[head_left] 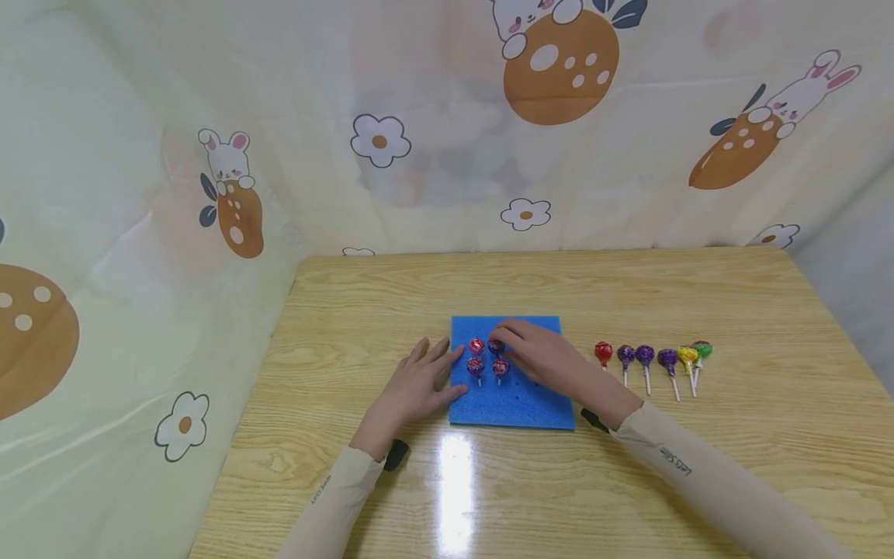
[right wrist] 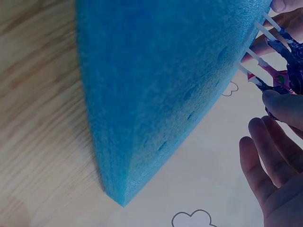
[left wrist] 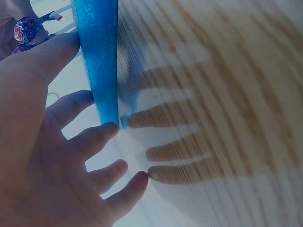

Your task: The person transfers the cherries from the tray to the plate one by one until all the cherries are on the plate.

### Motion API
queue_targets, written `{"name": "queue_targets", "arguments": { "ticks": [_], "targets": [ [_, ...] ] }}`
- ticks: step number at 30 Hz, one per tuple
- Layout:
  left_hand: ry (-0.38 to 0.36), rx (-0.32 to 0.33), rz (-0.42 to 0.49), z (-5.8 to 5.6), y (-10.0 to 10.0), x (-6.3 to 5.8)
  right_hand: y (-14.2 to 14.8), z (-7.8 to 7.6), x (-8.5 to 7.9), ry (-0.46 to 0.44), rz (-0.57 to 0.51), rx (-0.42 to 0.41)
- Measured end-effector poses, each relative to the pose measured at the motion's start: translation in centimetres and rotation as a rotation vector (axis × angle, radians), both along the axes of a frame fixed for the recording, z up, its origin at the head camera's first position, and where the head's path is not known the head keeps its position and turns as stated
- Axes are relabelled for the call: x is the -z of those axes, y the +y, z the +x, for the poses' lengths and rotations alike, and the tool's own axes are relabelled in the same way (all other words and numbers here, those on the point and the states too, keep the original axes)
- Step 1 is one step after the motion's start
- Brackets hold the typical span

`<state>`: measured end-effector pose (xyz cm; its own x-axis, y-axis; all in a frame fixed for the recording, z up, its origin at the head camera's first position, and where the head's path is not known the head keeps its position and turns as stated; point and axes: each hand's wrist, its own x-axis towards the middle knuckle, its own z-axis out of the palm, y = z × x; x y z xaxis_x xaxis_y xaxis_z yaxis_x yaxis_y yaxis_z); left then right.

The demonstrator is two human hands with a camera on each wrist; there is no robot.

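Note:
A blue foam block (head_left: 513,411) lies on the table with several lollipops standing in its top. My right hand (head_left: 545,361) reaches over it and pinches a dark-wrapped lollipop (head_left: 496,347) by its head, in the back row. Beside that one stands a red lollipop (head_left: 476,345); in front are two red-and-blue ones, a left lollipop (head_left: 476,366) and a right lollipop (head_left: 500,366). The right wrist view shows white sticks in the foam, with thumb and fingers at the nearest wrapper. My left hand (head_left: 412,388) has its fingers spread, touching the foam's left edge.
To the right of the foam, several loose lollipops lie in a row: a red one (head_left: 604,352), purple ones (head_left: 646,355), a yellow one (head_left: 687,354) and a green one (head_left: 701,348). Small holes (head_left: 517,397) mark the foam's top. A patterned curtain (head_left: 433,194) hangs behind the wooden table (head_left: 363,295).

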<state>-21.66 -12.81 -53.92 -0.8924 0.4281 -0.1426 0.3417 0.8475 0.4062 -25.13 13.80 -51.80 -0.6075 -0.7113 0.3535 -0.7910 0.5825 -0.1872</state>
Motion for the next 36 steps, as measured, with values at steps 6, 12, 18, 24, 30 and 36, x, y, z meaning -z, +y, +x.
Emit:
{"name": "queue_targets", "arguments": {
  "ticks": [6,12,18,24,30,36],
  "targets": [
    [0.002,0.003,0.002,0.0,-0.1,0.0,0.1,0.0,0.0,0.006,0.008,0.01],
    [0.002,0.006,0.001,0.0,0.0,0.0,0.3,-0.1,-0.3,0.03,0.001,0.025],
    [0.003,0.006,0.006,0.1,0.0,0.1,0.3,-0.4,-0.9,0.039,-0.027,0.012],
    [0.008,0.004,0.004,0.1,-0.1,0.3,1.3,-1.1,-2.1,0.044,-0.04,0.035],
    [0.002,0.004,0.002,0.1,-0.1,0.3,2.7,-1.5,-3.1,-0.098,0.013,0.075],
    [0.005,0.009,0.001,0.1,0.0,0.2,3.4,-1.4,-3.0,-0.241,0.046,0.063]
  ]
}}
